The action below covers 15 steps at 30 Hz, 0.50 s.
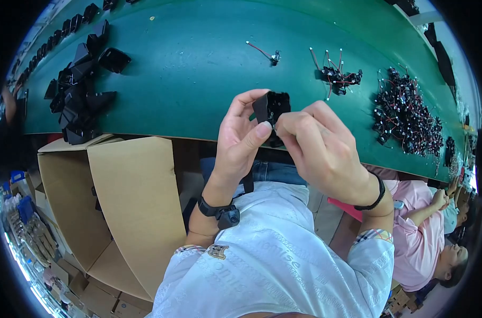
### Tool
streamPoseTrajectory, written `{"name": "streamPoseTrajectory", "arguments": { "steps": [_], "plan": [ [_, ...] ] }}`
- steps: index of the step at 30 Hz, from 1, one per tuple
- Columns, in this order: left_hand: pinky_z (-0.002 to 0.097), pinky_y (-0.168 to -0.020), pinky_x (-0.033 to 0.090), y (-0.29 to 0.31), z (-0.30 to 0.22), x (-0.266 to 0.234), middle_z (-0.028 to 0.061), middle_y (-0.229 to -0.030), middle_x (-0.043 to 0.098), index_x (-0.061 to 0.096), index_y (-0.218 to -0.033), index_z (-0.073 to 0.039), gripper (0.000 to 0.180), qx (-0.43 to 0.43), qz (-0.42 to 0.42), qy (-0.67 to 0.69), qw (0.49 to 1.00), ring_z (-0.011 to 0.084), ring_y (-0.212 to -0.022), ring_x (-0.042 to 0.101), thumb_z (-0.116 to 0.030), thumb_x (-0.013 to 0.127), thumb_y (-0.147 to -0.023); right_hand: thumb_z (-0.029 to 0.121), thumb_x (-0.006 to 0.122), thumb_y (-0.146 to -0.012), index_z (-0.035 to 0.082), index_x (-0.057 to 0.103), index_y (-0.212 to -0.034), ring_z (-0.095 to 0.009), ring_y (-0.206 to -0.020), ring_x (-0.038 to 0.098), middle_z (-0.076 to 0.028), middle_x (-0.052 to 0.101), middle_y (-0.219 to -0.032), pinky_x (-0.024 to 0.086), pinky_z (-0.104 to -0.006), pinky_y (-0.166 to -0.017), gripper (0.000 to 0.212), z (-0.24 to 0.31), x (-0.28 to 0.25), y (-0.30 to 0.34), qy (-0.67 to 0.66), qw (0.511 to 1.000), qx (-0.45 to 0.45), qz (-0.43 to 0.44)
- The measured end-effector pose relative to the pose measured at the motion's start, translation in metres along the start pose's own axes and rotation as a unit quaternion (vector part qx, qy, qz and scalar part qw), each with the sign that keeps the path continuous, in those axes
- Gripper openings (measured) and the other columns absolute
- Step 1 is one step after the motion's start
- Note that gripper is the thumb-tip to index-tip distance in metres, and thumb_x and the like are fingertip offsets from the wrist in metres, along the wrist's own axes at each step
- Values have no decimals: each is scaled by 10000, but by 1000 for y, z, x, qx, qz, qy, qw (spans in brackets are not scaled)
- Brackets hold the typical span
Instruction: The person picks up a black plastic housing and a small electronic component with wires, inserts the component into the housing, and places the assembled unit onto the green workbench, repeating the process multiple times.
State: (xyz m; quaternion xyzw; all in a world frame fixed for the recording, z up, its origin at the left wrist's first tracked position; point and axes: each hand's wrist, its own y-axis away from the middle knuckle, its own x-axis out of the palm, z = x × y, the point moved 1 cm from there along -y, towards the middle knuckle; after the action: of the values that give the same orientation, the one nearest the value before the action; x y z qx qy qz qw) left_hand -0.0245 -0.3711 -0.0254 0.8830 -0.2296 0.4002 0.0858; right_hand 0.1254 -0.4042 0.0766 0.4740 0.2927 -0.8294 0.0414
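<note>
My left hand (pixel 236 135) holds a black plastic housing (pixel 261 108) near the table's front edge, its thumb and fingers gripping the sides. The housing's hollow inside faces toward the right and shows small black details. My right hand (pixel 326 146) is closed in a pinch at the housing's right side. Its fingertips reach the opening, and whatever they pinch is hidden behind them. Beyond the hands lies one small black part with a red wire (pixel 274 58). A little cluster of similar wired parts (pixel 339 77) rests farther right.
A large heap of black wired parts (pixel 408 114) covers the table's right side. Black housings (pixel 76 103) are piled at the left on the green table (pixel 188 79). An open cardboard box (pixel 132 206) stands below the left front edge. A person in pink (pixel 418 220) sits at my right.
</note>
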Motion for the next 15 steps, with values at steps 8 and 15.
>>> {"name": "streamPoseTrajectory", "arguments": {
  "steps": [8, 15],
  "plan": [
    [391, -1052, 512, 3, -4, -5, 166, -1373, 548, 366, -1471, -13, 718, -30, 14, 113, 993, 241, -1238, 595, -253, 764, -923, 147, 895, -666, 53, 704, -1075, -276, -1117, 632, -122, 641, -1289, 521, -362, -825, 460, -16, -9, 10, -115, 983, 140, -33],
    [384, -1078, 472, -3, -4, -8, 145, -1343, 543, 409, -1443, -12, 670, -18, 0, 98, 995, 227, -1252, 567, -212, 773, -918, 142, 908, -657, 101, 748, -991, -339, -1236, 593, -153, 589, -1411, 532, -413, -876, 373, -15, -1, 0, -76, 994, 70, 28]
  ]
}}
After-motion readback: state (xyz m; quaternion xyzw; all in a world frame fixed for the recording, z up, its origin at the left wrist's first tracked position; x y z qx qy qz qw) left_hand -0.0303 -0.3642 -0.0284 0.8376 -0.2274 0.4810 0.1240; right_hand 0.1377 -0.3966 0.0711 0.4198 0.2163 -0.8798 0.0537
